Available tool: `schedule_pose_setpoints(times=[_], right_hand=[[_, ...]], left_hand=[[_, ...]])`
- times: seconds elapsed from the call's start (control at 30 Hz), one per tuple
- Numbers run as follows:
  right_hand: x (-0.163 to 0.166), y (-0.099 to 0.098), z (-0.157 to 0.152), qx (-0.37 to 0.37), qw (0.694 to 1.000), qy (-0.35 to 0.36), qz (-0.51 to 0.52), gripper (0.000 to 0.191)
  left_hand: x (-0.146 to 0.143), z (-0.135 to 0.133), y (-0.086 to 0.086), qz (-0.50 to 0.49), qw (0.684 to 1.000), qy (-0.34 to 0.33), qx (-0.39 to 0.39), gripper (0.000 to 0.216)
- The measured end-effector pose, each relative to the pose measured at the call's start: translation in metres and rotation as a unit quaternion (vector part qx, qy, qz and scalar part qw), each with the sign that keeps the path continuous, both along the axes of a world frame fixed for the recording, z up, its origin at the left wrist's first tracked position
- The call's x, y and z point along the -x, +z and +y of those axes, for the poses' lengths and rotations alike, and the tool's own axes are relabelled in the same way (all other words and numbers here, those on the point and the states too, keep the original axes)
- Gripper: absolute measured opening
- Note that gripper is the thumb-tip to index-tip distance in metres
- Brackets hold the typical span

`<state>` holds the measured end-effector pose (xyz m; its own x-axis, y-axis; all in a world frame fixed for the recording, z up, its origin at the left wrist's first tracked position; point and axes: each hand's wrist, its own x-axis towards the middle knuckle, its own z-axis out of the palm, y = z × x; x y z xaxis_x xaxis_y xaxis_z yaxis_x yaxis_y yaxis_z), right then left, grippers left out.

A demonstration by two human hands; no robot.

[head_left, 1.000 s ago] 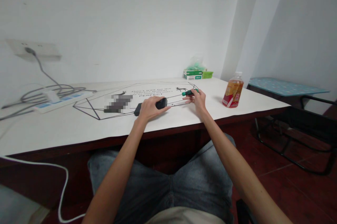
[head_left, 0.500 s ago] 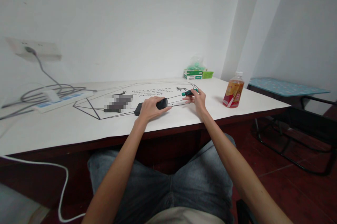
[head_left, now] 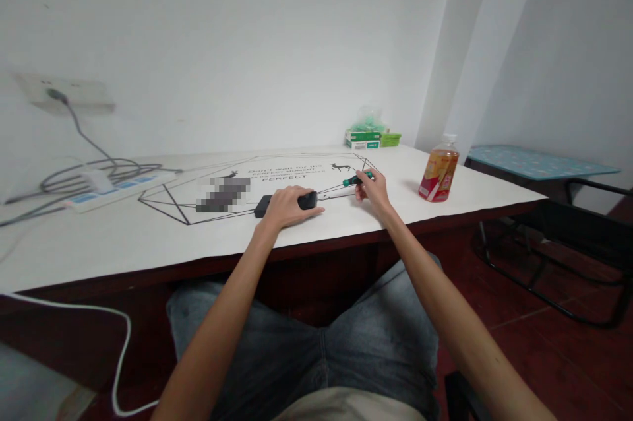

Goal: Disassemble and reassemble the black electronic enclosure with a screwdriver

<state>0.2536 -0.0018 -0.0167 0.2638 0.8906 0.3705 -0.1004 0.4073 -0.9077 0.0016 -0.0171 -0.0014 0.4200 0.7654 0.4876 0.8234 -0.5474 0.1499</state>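
Observation:
A flat black device (head_left: 264, 204) lies on the white table (head_left: 148, 236), and my left hand (head_left: 289, 206) rests on top of it with fingers curled over its right end. My right hand (head_left: 373, 189) is closed around a small screwdriver with a green and black handle (head_left: 352, 179). Its thin shaft points left toward the black device and lies low over the table. The two hands are a short distance apart.
An orange drink bottle (head_left: 438, 170) stands right of my hand. Green and white boxes (head_left: 368, 138) sit at the back by the wall. A power strip (head_left: 106, 193) with grey cables lies far left. A black metal chair frame (head_left: 568, 256) stands right of the table.
My right hand has tilted the screwdriver down so its tip is closer to the black device. The left hand has settled slightly lower on the device.

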Motion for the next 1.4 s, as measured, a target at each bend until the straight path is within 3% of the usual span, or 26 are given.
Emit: schedule_pose_setpoints(times=[0.17,0.37,0.63,0.87,1.07,1.23,1.4], right_hand=[[-0.01,-0.009,0.002,0.077,0.992,-0.025,-0.094,0.044],[-0.013,-0.007,0.005,0.109,0.992,0.025,-0.055,0.026],[-0.014,-0.011,0.0,0.04,0.991,-0.026,-0.124,0.05],[-0.015,-0.007,-0.003,0.078,0.99,0.03,-0.11,0.034],[-0.018,-0.011,-0.004,0.045,0.979,-0.035,-0.195,0.049],[-0.016,-0.007,-0.007,0.043,0.988,0.033,-0.147,0.031],[-0.018,-0.01,-0.005,0.051,0.986,0.017,-0.155,0.036]], left_hand=[[0.001,0.0,-0.001,0.032,0.999,0.01,0.03,0.066],[0.001,-0.001,-0.001,0.026,0.999,0.012,0.034,0.065],[0.002,-0.002,-0.002,0.015,0.999,0.016,0.036,0.065],[0.002,-0.004,-0.001,0.019,0.999,0.018,0.042,0.067],[0.002,-0.003,-0.001,0.018,0.999,0.019,0.04,0.067],[0.002,-0.003,-0.002,0.02,0.999,0.019,0.04,0.067],[0.002,-0.002,-0.003,0.014,0.999,0.018,0.039,0.068]])
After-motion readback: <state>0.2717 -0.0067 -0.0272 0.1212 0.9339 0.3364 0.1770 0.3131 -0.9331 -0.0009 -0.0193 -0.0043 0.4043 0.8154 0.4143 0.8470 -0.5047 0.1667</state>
